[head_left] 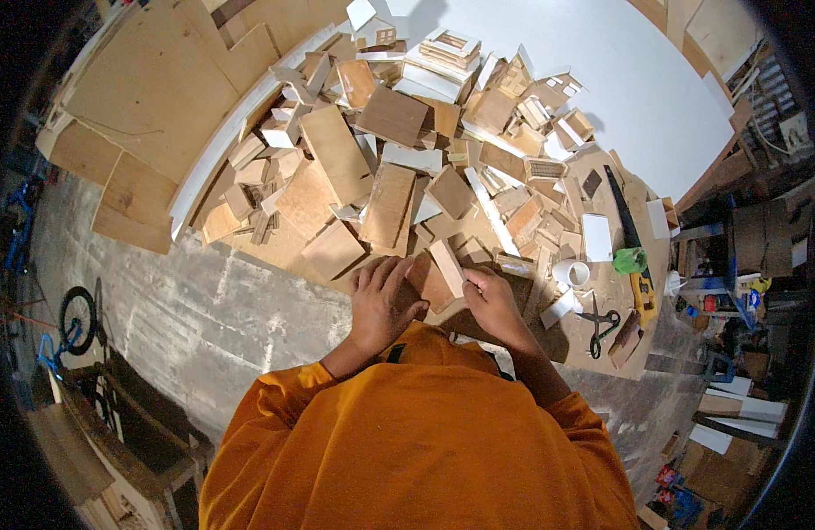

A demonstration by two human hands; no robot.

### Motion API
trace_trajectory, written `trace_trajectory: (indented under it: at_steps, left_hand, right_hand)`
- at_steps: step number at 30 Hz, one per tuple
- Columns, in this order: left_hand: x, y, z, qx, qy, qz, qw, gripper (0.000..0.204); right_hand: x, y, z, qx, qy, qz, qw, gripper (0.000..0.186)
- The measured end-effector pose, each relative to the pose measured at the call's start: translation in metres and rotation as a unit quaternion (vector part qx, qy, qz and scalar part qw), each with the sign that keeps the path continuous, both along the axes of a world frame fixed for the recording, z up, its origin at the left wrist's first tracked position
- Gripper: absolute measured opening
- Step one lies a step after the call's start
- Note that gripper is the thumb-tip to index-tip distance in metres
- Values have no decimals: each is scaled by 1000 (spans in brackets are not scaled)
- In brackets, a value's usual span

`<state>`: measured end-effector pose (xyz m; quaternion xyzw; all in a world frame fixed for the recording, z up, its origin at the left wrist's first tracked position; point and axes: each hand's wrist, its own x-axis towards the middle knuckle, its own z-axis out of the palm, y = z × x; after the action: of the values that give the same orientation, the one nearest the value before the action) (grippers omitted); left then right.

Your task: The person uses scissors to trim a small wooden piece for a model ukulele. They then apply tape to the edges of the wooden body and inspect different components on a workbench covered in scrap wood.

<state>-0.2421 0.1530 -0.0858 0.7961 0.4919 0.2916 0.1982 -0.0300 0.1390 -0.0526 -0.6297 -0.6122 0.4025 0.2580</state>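
Near the front edge of the work table, my two hands meet over small wooden pieces. My left hand is at the left edge of a thin wooden board, its fingers on the far side and its thumb on the near side. My right hand pinches the near end of a pale wooden strip, which lies tilted against or over the board. Whether strip and board are joined cannot be seen. Just beyond my hands lie a larger wooden block and a box-like wooden piece.
A heap of wooden offcuts and little house-shaped pieces covers the table. On the right are a handsaw, a green object, a white cup and dark-handled scissors. A bicycle wheel stands at left.
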Motion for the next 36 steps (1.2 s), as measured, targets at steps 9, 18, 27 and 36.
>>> trace_trajectory:
  at_steps: [9, 18, 27, 36]
  left_hand:
    - [35, 1, -2, -221, -370, 6, 902, 86]
    - [36, 12, 17, -445, -569, 2, 691, 60]
    - [45, 20, 62, -523, -625, -34, 579, 29]
    - [39, 26, 73, -491, -633, -114, 588, 26]
  right_hand:
    - [0, -5, -13, 13, -22, -29, 999, 18]
    - [6, -16, 1, 33, 82, -52, 995, 29]
    - [0, -18, 55, 107, 132, -118, 978, 28]
    - [-3, -5, 80, 243, -29, -69, 967, 30]
